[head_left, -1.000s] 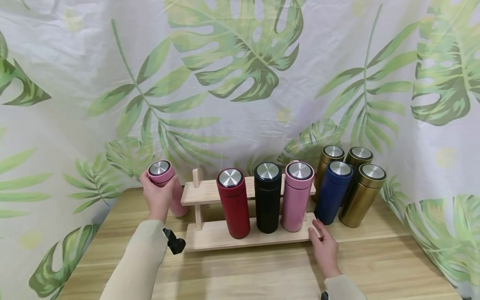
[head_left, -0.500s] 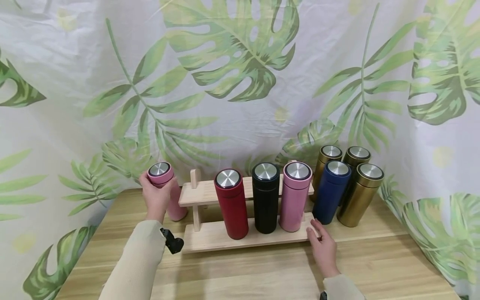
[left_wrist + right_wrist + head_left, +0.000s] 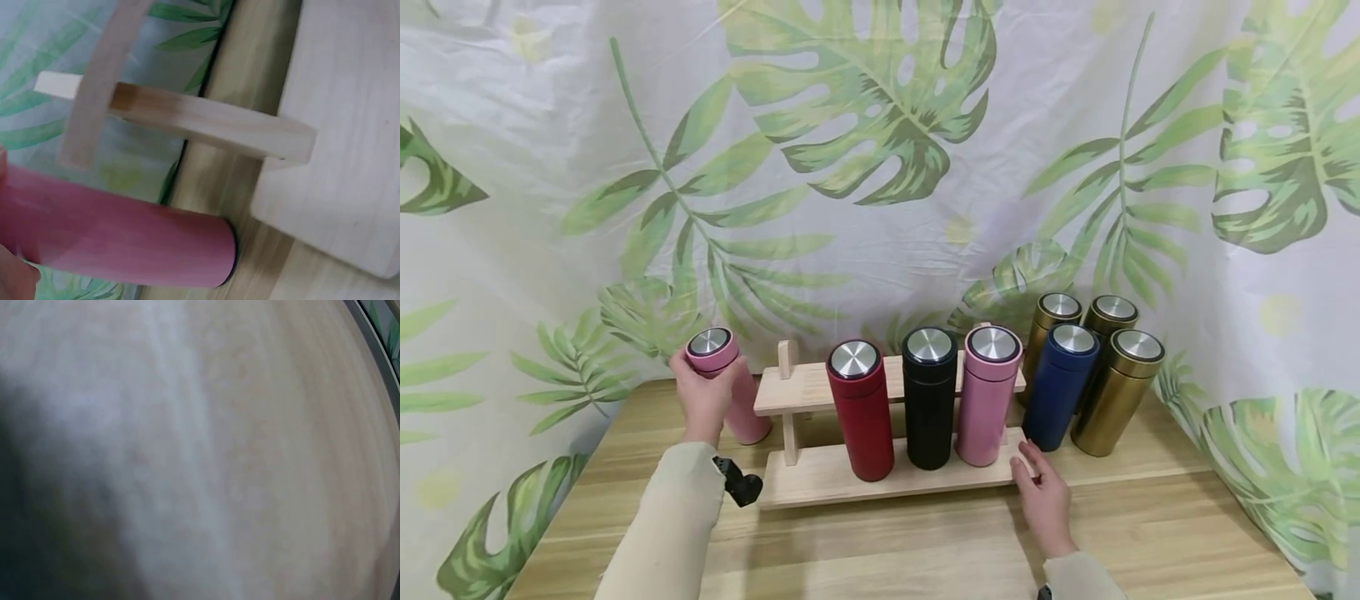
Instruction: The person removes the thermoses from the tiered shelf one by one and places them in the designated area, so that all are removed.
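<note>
My left hand (image 3: pixel 703 400) grips a pink thermos (image 3: pixel 743 408) near its top, left of a two-tier wooden rack (image 3: pixel 820 483). In the left wrist view the thermos body (image 3: pixel 125 231) slants across the lower left, beside the rack's end. My right hand (image 3: pixel 1043 498) is at the right end of the rack's lower shelf, fingertips right at its edge, fingers relaxed. On that shelf stand a red thermos (image 3: pixel 867 425), a black thermos (image 3: pixel 928 417) and a second pink thermos (image 3: pixel 987 408). The right wrist view shows blurred wood grain with no hand visible.
Right of the rack stand a blue thermos (image 3: pixel 1056 400), a front gold thermos (image 3: pixel 1112 408), a rear gold thermos (image 3: pixel 1045 333) and a darker thermos (image 3: pixel 1101 333). A leaf-patterned curtain (image 3: pixel 880 250) hangs behind the wooden table (image 3: pixel 880 550).
The whole head view has shifted slightly left. My left hand still grips the pink thermos, a little lower and further left in view; my right hand keeps its place by the rack.
</note>
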`<state>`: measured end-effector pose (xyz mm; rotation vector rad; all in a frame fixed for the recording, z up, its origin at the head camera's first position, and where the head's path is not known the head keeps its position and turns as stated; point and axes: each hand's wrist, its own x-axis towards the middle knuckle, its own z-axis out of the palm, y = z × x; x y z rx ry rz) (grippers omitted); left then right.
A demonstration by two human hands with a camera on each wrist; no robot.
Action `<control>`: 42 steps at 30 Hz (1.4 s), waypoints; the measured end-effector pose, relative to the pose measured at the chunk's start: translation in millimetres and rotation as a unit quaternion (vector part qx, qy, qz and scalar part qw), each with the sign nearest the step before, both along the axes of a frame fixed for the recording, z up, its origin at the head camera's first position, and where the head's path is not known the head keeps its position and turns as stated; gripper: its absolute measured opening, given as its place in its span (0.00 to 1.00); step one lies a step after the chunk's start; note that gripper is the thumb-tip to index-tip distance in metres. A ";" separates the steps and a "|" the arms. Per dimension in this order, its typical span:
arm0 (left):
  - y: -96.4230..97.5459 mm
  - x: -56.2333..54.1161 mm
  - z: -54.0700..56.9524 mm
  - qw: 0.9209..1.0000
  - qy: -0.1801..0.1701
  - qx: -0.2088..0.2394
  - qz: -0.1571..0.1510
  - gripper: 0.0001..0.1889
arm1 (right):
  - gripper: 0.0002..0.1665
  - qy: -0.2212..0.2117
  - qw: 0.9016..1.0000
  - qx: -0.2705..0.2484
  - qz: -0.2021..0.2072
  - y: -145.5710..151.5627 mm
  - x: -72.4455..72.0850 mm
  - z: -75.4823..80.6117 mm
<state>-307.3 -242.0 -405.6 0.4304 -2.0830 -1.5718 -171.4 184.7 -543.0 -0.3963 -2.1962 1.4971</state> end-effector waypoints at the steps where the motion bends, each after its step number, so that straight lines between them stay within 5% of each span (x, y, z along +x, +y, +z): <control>1: -0.7 0.6 1.7 1.000 -0.007 -0.008 -0.002 0.44 | 0.21 -0.001 1.000 0.000 -0.002 0.1 -0.2 -0.1; 9: -4.0 7.2 12.6 0.998 -0.045 -0.031 -0.021 0.49 | 0.21 0.001 1.000 0.002 0.001 -0.3 -2.0 -1.1; 17: 3.5 24.8 42.5 0.997 0.064 -0.045 -0.008 0.37 | 0.22 -0.011 1.000 -0.008 -0.002 -2.3 3.3 -1.3; 25: 30.6 51.1 84.3 0.974 0.200 -0.009 -0.109 0.30 | 0.21 0.000 1.000 -0.004 -0.011 -1.1 3.7 -0.6; 32: 59.3 80.3 98.6 0.962 0.195 -0.010 -0.191 0.27 | 0.21 0.008 1.000 -0.005 -0.006 -2.7 1.9 0.2; 42: 89.5 103.9 84.4 0.947 0.148 -0.009 -0.285 0.30 | 0.21 0.003 1.000 -0.003 -0.003 -0.9 3.6 1.0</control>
